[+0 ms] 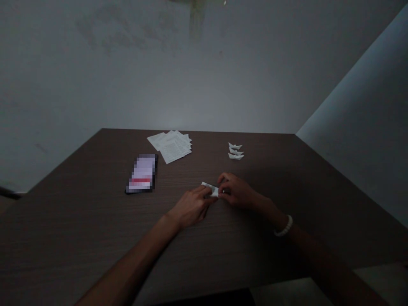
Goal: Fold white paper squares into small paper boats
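Observation:
Both hands meet near the middle of a dark wood-grain table. Between them sits a small folded strip of white printed paper. My left hand pinches its left part against the tabletop. My right hand grips its right end between thumb and fingers, partly hiding it. A white beaded bracelet circles my right wrist. Further off stand several small white paper boats, in a short column.
A loose pile of printed paper sheets lies at the far edge of the table. To its front left rests a phone with a blurred screen. Walls rise behind and to the right of the table.

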`<state>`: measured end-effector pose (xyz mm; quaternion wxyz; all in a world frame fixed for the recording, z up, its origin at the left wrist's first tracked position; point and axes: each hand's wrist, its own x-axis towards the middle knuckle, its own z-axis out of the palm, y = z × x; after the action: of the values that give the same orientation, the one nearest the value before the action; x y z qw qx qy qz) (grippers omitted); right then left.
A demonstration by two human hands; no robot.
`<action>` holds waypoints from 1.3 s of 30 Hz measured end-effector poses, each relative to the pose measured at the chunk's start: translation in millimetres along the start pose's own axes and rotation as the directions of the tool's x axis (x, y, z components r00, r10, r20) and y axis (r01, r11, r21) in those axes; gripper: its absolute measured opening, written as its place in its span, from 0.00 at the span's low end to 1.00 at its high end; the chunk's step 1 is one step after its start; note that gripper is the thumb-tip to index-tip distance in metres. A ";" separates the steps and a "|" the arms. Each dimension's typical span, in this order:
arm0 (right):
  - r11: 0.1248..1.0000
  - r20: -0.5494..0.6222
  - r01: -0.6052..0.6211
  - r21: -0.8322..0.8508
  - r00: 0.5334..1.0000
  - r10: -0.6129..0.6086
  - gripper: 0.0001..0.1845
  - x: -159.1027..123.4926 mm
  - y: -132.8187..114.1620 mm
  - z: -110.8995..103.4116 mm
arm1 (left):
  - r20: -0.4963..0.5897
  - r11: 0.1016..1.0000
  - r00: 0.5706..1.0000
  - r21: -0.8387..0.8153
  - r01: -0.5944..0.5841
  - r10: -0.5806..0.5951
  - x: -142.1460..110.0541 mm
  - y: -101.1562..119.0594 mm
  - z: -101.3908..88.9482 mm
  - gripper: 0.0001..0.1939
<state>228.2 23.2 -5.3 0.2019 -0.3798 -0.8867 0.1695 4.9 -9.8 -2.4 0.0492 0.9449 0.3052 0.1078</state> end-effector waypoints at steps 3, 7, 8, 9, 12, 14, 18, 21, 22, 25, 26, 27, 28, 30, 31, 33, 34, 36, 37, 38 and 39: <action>1.000 0.001 -0.012 -0.001 1.000 0.012 0.02 1.3 -0.3 0.4 | 0.024 0.999 1.000 0.034 -0.001 0.000 0.3 0.7 -2.7 0.18; 1.000 -0.033 -0.020 -0.008 0.999 0.019 0.01 1.3 -2.1 1.9 | 0.043 0.998 0.999 0.059 -0.003 0.001 1.0 2.2 -4.7 0.19; 1.000 -0.049 -0.024 -0.013 0.999 0.024 0.01 0.6 -2.7 2.5 | 0.043 0.998 0.999 0.068 0.001 -0.004 1.4 2.8 -4.9 0.19; 0.999 -0.071 -0.036 -0.021 0.997 0.034 0.01 -0.6 -3.1 3.2 | 0.042 0.997 0.999 0.078 0.006 -0.009 1.8 3.6 -4.9 0.19; 0.993 -0.172 -0.107 -0.052 0.980 0.097 0.03 -6.2 -3.9 6.5 | 0.025 0.995 0.999 0.103 0.017 -0.020 3.0 6.1 -4.8 0.19; 0.986 -0.250 -0.156 -0.061 0.959 0.136 0.04 -10.9 -4.7 9.6 | 0.011 0.994 1.000 0.108 0.020 -0.022 3.6 7.5 -4.7 0.19; 0.979 -0.321 -0.199 -0.035 0.930 0.178 0.01 -17.1 -9.5 15.6 | 0.011 0.994 0.999 0.105 0.029 -0.030 4.1 8.9 -5.2 0.19; 0.975 -0.339 -0.224 -0.010 0.918 0.208 0.02 -17.4 -13.4 18.9 | 0.016 0.994 0.999 0.099 0.038 -0.040 4.8 9.8 -6.6 0.19; 0.972 -0.343 -0.234 0.001 0.913 0.220 0.02 -17.0 -14.0 19.8 | 0.016 0.994 0.999 0.098 0.042 -0.044 5.0 10.1 -7.1 0.19; 0.967 -0.351 -0.250 0.038 0.903 0.248 0.02 -16.0 -12.3 21.5 | 0.027 0.994 0.998 0.094 0.052 -0.054 5.5 10.5 -8.4 0.19; 0.967 -0.358 -0.251 0.045 0.900 0.250 0.02 -15.9 -11.0 21.7 | 0.033 0.994 0.998 0.090 0.054 -0.058 5.5 10.3 -8.6 0.19; 0.967 -0.366 -0.250 0.047 0.896 0.250 0.02 -15.9 -9.4 21.6 | 0.040 0.995 0.997 0.085 0.056 -0.060 5.4 10.1 -8.6 0.19; 0.967 -0.375 -0.249 0.048 0.893 0.248 0.01 -15.9 -7.9 21.3 | 0.045 0.995 0.997 0.079 0.058 -0.062 5.2 9.8 -8.6 0.18; 0.968 -0.385 -0.247 0.050 0.889 0.246 0.01 -16.3 -5.5 20.2 | 0.047 0.996 0.997 0.065 0.061 -0.064 4.7 9.2 -8.3 0.18; 0.969 -0.383 -0.243 0.052 0.891 0.244 0.01 -16.5 -4.9 19.6 | 0.044 0.996 0.997 0.060 0.062 -0.064 4.5 9.0 -8.1 0.18; 0.971 -0.374 -0.232 0.059 0.897 0.236 0.01 -17.1 -4.6 18.4 | 0.034 0.997 0.997 0.053 0.062 -0.064 4.2 9.1 -7.6 0.19; 0.971 -0.372 -0.230 0.063 0.897 0.237 0.02 -17.4 -4.9 17.9 | 0.027 0.997 0.998 0.052 0.063 -0.065 4.2 9.4 -7.3 0.19; 0.968 -0.372 -0.237 0.077 0.894 0.249 0.03 -17.7 -5.7 17.1 | 0.009 0.997 0.998 0.048 0.068 -0.069 4.3 10.6 -6.5 0.19; 0.967 -0.367 -0.242 0.084 0.894 0.256 0.04 -17.7 -5.8 16.8 | -0.001 0.996 0.997 0.045 0.073 -0.073 4.3 11.3 -6.0 0.19; 0.965 -0.357 -0.245 0.089 0.897 0.261 0.06 -17.4 -5.5 16.4 | -0.011 0.996 0.997 0.039 0.078 -0.077 4.3 11.8 -5.4 0.19; 0.965 -0.340 -0.246 0.086 0.903 0.261 0.10 -16.8 -4.8 15.9 | -0.019 0.996 0.996 0.030 0.084 -0.083 4.2 12.0 -4.5 0.18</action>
<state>228.1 5.3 -20.7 0.3398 -0.5115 -0.7763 0.1426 14.0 -16.9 4.6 0.0366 0.9309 0.3464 0.1096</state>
